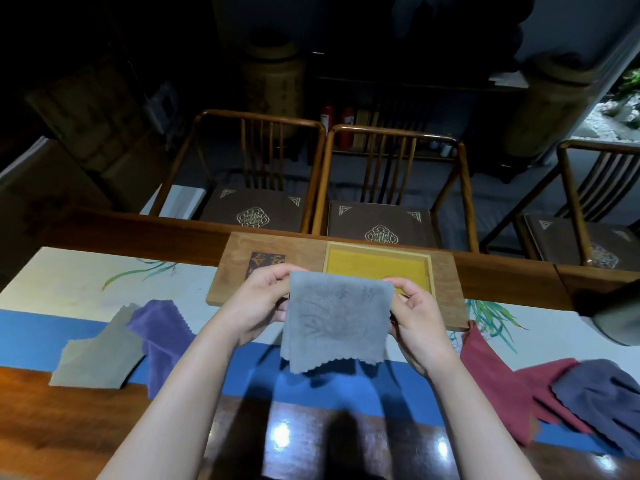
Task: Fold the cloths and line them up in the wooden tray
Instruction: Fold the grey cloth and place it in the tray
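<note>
Both hands, left hand [258, 299] and right hand [414, 315], pinch the grey cloth [336, 327] taut for folding, wooden tray [446, 296] at twelve o'clock.

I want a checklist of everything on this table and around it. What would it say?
Surface: wooden table with a painted blue and white runner.
Job's things: grey cloth held up; wooden tray with a yellow compartment, no cloth in it; tan cloth, purple cloth, red cloth, dark blue cloth lying unfolded.
Clutter: nothing seen.
Grippers: left hand and right hand pinch the grey cloth's top corners.
Cables: nothing seen.
Surroundings: three wooden chairs, dim room.
</note>
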